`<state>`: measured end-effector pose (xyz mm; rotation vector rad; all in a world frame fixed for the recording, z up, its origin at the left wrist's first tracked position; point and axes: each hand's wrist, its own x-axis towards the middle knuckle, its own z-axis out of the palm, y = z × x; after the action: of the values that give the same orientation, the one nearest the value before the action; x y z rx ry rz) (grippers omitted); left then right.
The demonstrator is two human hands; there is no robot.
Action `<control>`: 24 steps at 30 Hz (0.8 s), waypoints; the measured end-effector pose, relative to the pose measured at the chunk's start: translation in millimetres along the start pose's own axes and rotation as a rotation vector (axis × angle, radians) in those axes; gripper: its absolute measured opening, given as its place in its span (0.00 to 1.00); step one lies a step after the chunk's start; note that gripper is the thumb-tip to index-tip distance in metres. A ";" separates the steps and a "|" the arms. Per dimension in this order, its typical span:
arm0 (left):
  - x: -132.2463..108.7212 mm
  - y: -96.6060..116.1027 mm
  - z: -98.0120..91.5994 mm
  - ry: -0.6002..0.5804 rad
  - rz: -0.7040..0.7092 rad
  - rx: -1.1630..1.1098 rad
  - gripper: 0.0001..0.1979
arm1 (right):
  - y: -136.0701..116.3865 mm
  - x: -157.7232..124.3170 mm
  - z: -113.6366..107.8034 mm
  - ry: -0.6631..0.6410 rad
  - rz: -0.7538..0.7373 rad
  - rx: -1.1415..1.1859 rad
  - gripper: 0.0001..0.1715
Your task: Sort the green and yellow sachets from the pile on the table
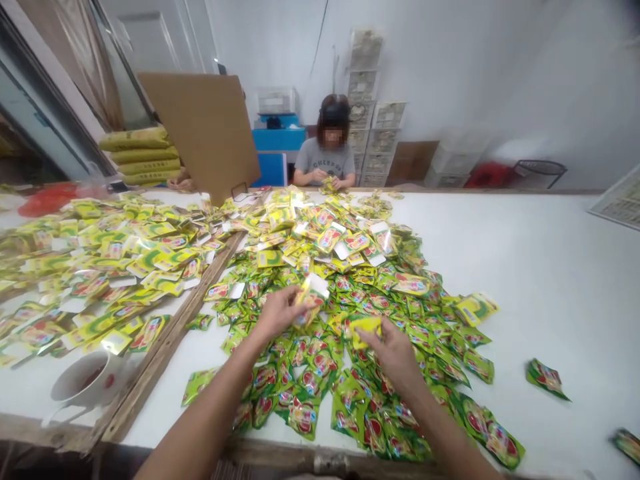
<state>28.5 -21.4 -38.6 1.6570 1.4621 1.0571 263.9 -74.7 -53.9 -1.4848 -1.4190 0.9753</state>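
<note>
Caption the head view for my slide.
Left hand grips a sachet, right hand a yellow packet, over the heap on a table.

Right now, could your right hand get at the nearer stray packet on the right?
Probably yes: only flat packets and bare table lie between the right hand and the stray packet, though that hand already holds a yellow packet.

Bright, even indoor light fills the room, throwing only faint shadows. Glare glints off the glossy sachets [350, 280]; wide-angle distortion bends the edges, corners softly blurred.
</note>
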 end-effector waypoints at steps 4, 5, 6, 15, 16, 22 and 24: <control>-39.7 9.6 33.0 -0.133 -0.105 -0.360 0.14 | -32.3 18.2 -4.4 0.088 -0.090 0.218 0.18; -45.2 11.4 37.5 -0.129 -0.131 -0.417 0.14 | -35.9 21.7 -4.4 0.059 -0.104 0.157 0.18; -49.0 12.4 40.4 -0.115 -0.152 -0.456 0.14 | -37.5 23.9 -4.4 0.021 -0.109 0.085 0.16; -56.6 5.1 41.2 -0.240 -0.213 -0.493 0.16 | -32.3 18.0 0.9 -0.148 -0.201 -0.133 0.13; -56.6 4.4 42.3 -0.247 -0.244 -0.524 0.16 | -32.4 17.9 2.8 -0.110 -0.212 -0.130 0.14; -60.2 0.7 50.8 -0.262 -0.362 -0.736 0.18 | -26.4 10.0 13.9 -0.079 -0.065 -0.027 0.18; -62.1 -0.3 52.5 -0.243 -0.388 -0.771 0.18 | -22.9 6.8 13.6 -0.115 -0.025 0.055 0.20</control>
<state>73.0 -81.6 -70.4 0.8727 0.9733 0.9779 243.7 -67.1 -36.9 -1.3872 -1.4760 1.0906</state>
